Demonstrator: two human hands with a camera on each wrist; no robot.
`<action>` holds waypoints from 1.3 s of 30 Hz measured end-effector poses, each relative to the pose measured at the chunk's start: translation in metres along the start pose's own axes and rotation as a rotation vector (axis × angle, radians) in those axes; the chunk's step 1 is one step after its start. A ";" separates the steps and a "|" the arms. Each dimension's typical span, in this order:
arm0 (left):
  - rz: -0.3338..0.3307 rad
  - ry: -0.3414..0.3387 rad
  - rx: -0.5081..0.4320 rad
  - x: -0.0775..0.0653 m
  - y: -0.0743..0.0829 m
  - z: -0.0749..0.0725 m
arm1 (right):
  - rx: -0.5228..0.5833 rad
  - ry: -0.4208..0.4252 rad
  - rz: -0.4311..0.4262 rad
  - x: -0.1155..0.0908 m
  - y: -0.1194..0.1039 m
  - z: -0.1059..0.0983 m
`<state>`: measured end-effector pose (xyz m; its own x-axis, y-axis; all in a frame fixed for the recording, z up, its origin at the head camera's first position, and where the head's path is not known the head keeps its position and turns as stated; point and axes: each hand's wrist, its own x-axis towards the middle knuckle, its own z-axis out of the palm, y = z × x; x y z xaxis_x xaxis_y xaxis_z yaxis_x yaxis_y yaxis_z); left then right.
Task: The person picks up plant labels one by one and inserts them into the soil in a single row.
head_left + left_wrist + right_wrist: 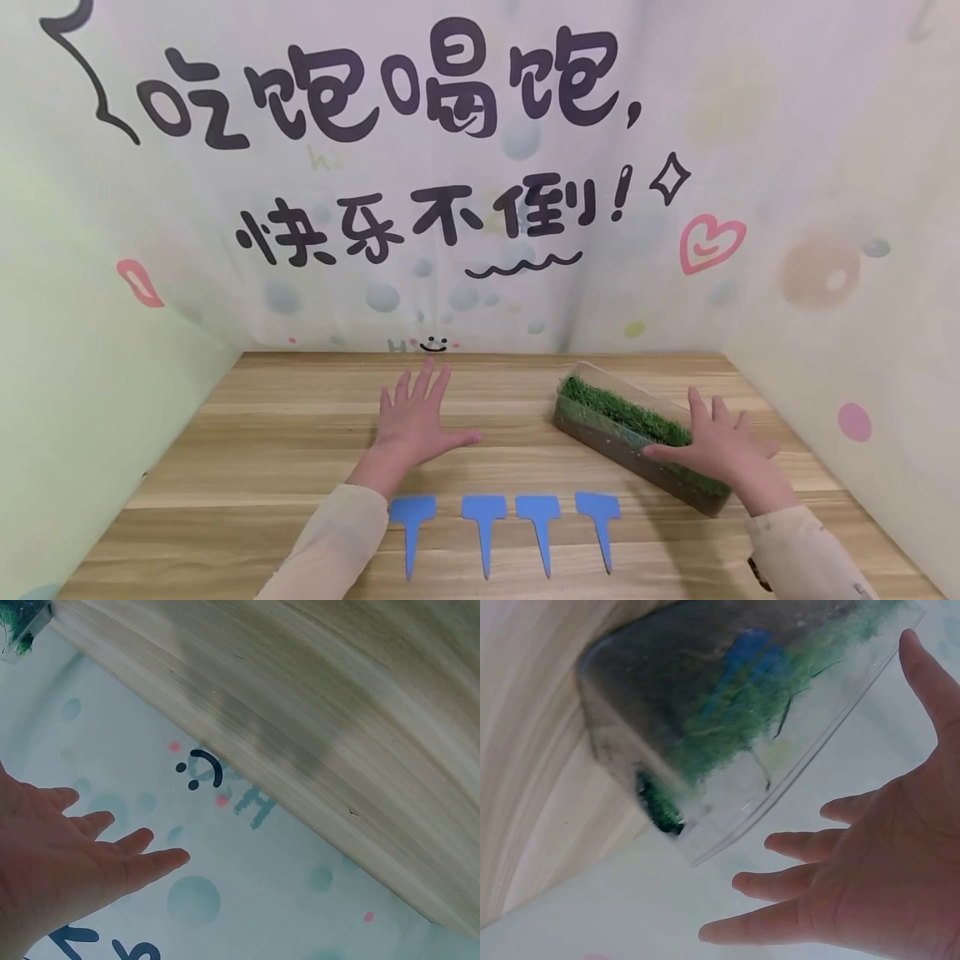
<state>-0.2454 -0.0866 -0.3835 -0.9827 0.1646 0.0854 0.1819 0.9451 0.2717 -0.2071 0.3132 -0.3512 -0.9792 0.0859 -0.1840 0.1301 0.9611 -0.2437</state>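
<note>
My left hand [412, 427] is held over the table with its fingers spread, holding nothing. My right hand [723, 454], fingers also spread, overlaps the near right end of a long clear plastic box [630, 457] in the head view. Green artificial grass [626, 410] fills the box above a dark brown layer. In the right wrist view, the palm [885, 877] is beside the box's clear rim, with the thumb tip close to it. Several blue T-shaped plant labels [537, 508] lie in a row in front, their pointed ends toward me.
The wood-grain table [285, 425] runs back to a pale printed cloth [420, 308] with black lettering, and similar cloth hangs at both sides. The box lies slantwise on the table's right half.
</note>
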 end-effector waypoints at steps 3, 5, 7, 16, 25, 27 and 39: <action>0.002 0.009 -0.002 0.000 0.000 0.001 | 0.026 -0.011 0.023 -0.002 0.010 0.000; 0.004 0.014 0.001 0.001 0.000 0.002 | 0.042 -0.017 0.036 -0.003 0.015 0.001; 0.009 0.021 0.001 0.001 0.000 0.002 | 0.052 -0.018 0.045 -0.004 0.018 0.001; 0.031 0.052 -0.005 0.003 0.000 0.001 | 0.063 0.043 -0.060 -0.007 0.025 0.002; 0.012 0.054 -0.005 0.003 0.002 0.000 | 0.022 0.020 -0.046 -0.005 0.028 0.002; 0.005 0.046 -0.016 0.003 0.003 -0.001 | 0.011 0.026 -0.059 -0.005 0.029 0.002; 0.018 0.004 -0.035 0.000 0.008 -0.002 | -0.009 0.053 -0.122 0.001 0.030 0.001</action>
<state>-0.2440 -0.0793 -0.3794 -0.9792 0.1800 0.0939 0.2003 0.9315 0.3037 -0.2037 0.3424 -0.3593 -0.9945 -0.0187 -0.1027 0.0078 0.9676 -0.2523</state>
